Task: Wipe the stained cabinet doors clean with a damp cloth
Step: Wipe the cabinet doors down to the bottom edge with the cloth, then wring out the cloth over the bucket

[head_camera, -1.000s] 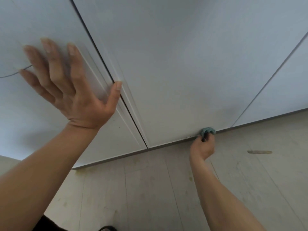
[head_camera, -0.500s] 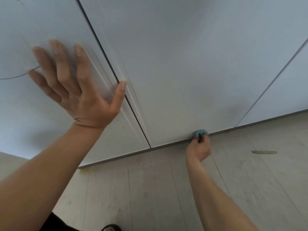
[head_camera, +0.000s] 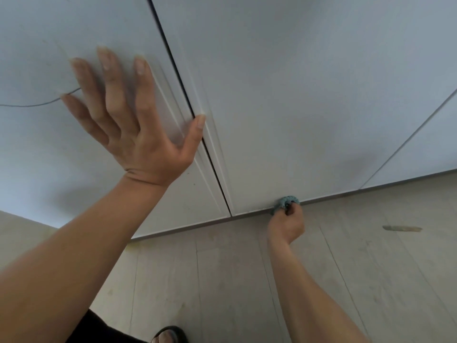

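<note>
bottom edge under the cloth, plenty of door still to check

the right hand [head_camera: 286, 225] is clamped on a small bunched blue-green cloth [head_camera: 284, 203], pressing it against the very bottom edge of the middle cabinet door [head_camera: 284, 107], right where the door meets the floor [head_camera: 222, 280]. the left hand [head_camera: 138, 129] is spread wide with fingers apart, flat on the left cabinet door [head_camera: 61, 157], thumb resting at the dark gap between the two doors; it holds nothing and looks like a brace.

as a judgement, the wiping is somewhere mid-task. the middle door's broad face looks mostly clean, though a faint grey smudge shows low on its right side. small specks dot the lower corner of the left door. a third door [head_camera: 425, 149] on the right shows only partly, so its condition can't be told.
</note>
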